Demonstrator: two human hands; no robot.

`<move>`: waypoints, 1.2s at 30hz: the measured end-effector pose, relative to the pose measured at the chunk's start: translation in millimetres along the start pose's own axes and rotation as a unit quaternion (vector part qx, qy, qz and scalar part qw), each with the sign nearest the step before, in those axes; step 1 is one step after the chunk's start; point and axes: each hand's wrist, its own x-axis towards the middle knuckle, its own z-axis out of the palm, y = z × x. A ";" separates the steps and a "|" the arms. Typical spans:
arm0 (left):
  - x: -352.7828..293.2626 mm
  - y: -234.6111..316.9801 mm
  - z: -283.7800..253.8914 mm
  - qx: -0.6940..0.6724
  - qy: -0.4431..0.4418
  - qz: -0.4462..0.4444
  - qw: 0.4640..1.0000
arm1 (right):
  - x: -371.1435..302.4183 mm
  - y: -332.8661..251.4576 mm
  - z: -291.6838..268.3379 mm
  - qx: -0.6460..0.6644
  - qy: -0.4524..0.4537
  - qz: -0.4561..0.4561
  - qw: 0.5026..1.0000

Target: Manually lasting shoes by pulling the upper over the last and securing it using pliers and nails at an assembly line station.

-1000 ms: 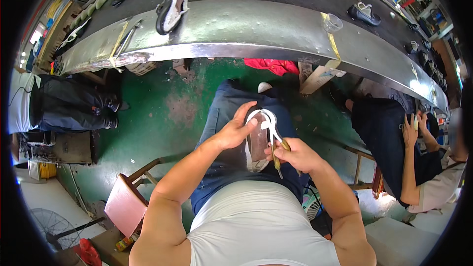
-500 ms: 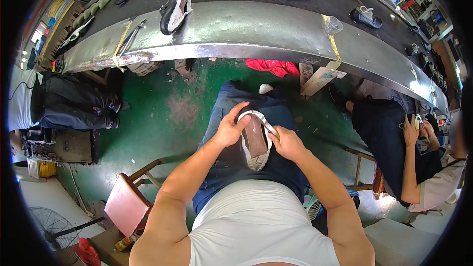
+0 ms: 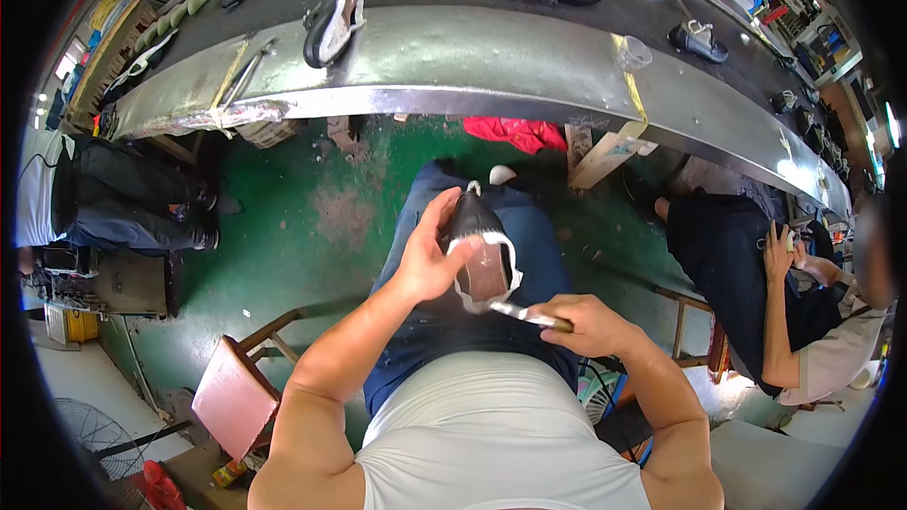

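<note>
My left hand (image 3: 435,250) grips the side of a black shoe (image 3: 474,219) above my lap, fingers along its edge and thumb across it. A brown inner part of the shoe faces up, ringed by a ragged white edge. My right hand (image 3: 576,323) is closed round a slim silver hand tool with a brownish handle (image 3: 535,316); its kind is unclear. The tool's tip touches or nearly touches the white edge at the shoe's end nearest me.
Ahead runs a metal-edged bench (image 3: 397,47) with several shoes, among them a black-and-white one (image 3: 333,24), and a clear cup (image 3: 633,54). A pink-seated stool (image 3: 234,385) stands at left. A co-worker (image 3: 756,293) sits at right; another person (image 3: 113,194) is at left. Red cloth (image 3: 515,134) lies under the bench.
The shoe has turned and tilted, so its black end now shows at the far side. My right hand has moved toward me, bringing the tool from the shoe's right side to its near end.
</note>
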 end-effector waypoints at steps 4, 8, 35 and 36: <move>-35.7 25.4 8.1 0.169 -0.135 0.168 0.962 | 1.3 0.7 19.1 0.138 0.285 0.114 0.942; -49.2 5.8 19.7 0.181 -0.163 0.221 0.944 | 47.6 8.5 35.4 0.178 0.363 -0.012 0.914; 1.1 -31.2 25.7 0.145 -0.033 -0.139 0.979 | 63.6 45.7 35.3 0.223 0.311 0.135 0.914; 1.1 -33.7 28.9 0.145 -0.032 -0.137 0.979 | 65.4 51.8 43.0 0.217 0.301 0.175 0.912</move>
